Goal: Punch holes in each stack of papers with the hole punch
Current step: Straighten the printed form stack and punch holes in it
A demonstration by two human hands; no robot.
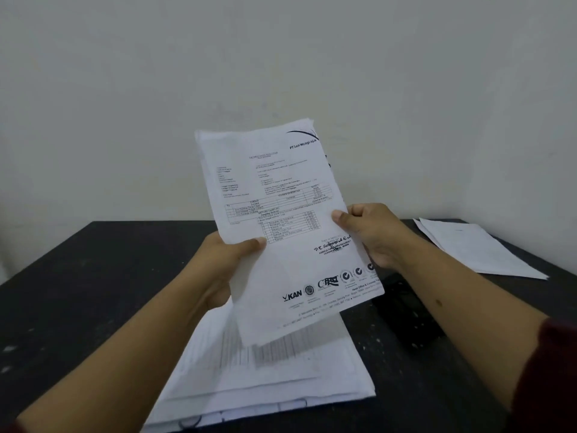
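Note:
I hold a thin stack of printed papers (pixel 281 214) upright above the table, tilted a little to the left. My left hand (pixel 224 267) grips its left edge with the thumb on the front. My right hand (pixel 371 232) grips the right edge the same way. Below it a larger pile of papers (pixel 271 379) lies flat on the dark table. A black object (pixel 406 310), apparently the hole punch, sits just right of that pile, partly hidden by the held sheets and my right forearm.
The black table (pixel 78 292) stands against a plain white wall (pixel 281 57). Another small stack of white sheets (pixel 477 248) lies at the far right, near the table's right edge.

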